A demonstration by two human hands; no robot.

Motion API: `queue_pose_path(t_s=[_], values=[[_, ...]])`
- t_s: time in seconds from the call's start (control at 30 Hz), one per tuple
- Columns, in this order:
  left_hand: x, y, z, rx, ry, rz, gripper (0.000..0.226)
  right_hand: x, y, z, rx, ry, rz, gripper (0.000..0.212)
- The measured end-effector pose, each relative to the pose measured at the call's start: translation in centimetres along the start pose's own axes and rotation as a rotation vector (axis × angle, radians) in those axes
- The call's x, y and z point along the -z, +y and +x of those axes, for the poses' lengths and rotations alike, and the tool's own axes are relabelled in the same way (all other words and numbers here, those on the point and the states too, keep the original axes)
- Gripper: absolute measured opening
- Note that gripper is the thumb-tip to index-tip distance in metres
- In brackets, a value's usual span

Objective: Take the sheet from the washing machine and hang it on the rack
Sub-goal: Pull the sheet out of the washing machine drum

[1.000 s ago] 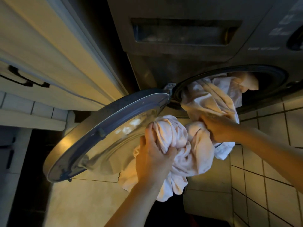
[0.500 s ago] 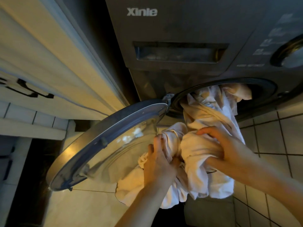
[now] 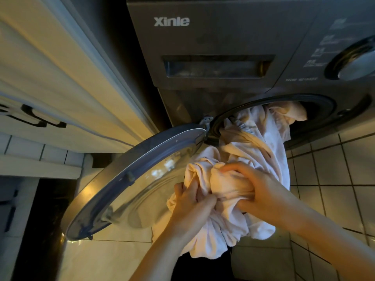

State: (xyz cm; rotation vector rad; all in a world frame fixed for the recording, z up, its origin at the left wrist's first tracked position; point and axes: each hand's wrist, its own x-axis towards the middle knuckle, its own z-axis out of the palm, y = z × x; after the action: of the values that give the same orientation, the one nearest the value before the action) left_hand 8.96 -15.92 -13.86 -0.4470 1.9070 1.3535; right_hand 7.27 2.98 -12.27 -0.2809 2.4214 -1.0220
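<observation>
A pale pink-white sheet point(image 3: 253, 142) spills in a bunch out of the round drum opening of a dark grey washing machine point(image 3: 223, 37). Its upper part still lies inside the drum; its lower folds hang below my hands. My left hand point(image 3: 190, 203) grips a twisted wad of the sheet from below. My right hand point(image 3: 257, 189) clamps the bunch from the right, fingers curled over the top. The two hands are close together, just in front of the opening. No rack is in view.
The machine's round glass door point(image 3: 125, 191) stands swung open to the left, right beside my left hand. A cream cabinet front point(image 3: 50, 82) with a black handle point(image 3: 40, 120) fills the left. Tiled floor point(image 3: 334, 179) lies to the right and below.
My right hand has come down and toward me, pulling more of the sheet out of the drum. My left hand has kept its hold lower down. The view has tilted up to show the machine's panel.
</observation>
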Motion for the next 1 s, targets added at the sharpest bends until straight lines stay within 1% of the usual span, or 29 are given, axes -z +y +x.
queue_pose_path(t_s=[0.03,0.1,0.17,0.23,0.33,0.4,0.47,0.53,0.63,0.7,0.87,0.93,0.97,1.0], values=[[0.4,0.1,-0.2,0.011,-0.057,-0.012,0.053,0.1,-0.1,0.1,0.001,0.016,-0.015,0.079],[1.0,0.4,-0.3,0.024,-0.143,0.051,0.061,0.2,-0.4,0.4,0.009,0.040,-0.027,0.087],[1.0,0.4,-0.2,0.014,-0.167,0.170,0.075,0.3,-0.8,0.6,-0.013,0.006,0.042,0.089],[0.4,0.3,0.0,0.005,-0.120,0.258,0.091,0.4,-1.1,0.9,-0.003,-0.052,0.092,0.088],[-0.2,0.0,0.2,-0.007,0.006,0.254,0.103,0.5,-1.6,1.4,0.007,-0.140,0.178,0.082],[-0.2,-0.4,0.3,-0.014,0.085,0.277,0.110,0.6,-1.8,1.7,0.003,-0.192,0.233,0.074],[-0.3,-0.8,0.3,-0.041,0.115,0.350,0.107,0.7,-1.5,2.0,-0.024,-0.286,0.321,0.062],[-0.7,-1.2,0.2,-0.080,0.142,0.405,0.097,0.6,-0.9,2.2,-0.054,-0.365,0.367,0.053],[-1.2,-1.5,0.1,-0.134,0.197,0.452,0.083,0.0,-0.4,2.3,-0.067,-0.394,0.343,0.047],[-1.0,-1.6,0.1,-0.142,0.224,0.463,0.079,-0.6,-0.5,2.2,-0.045,-0.397,0.285,0.046],[-0.1,-1.3,0.0,-0.145,0.269,0.491,0.058,-0.6,-1.2,0.7,0.088,-0.271,0.121,0.057],[-0.1,-1.5,0.1,-0.139,0.278,0.477,0.057,0.4,-0.5,0.7,0.158,-0.212,0.042,0.067],[-0.1,-1.7,0.1,-0.140,0.282,0.469,0.057,1.0,0.1,0.9,0.173,-0.218,-0.034,0.074],[-0.2,-1.8,0.0,-0.138,0.283,0.465,0.056,1.6,0.9,1.3,0.159,-0.259,-0.123,0.081]])
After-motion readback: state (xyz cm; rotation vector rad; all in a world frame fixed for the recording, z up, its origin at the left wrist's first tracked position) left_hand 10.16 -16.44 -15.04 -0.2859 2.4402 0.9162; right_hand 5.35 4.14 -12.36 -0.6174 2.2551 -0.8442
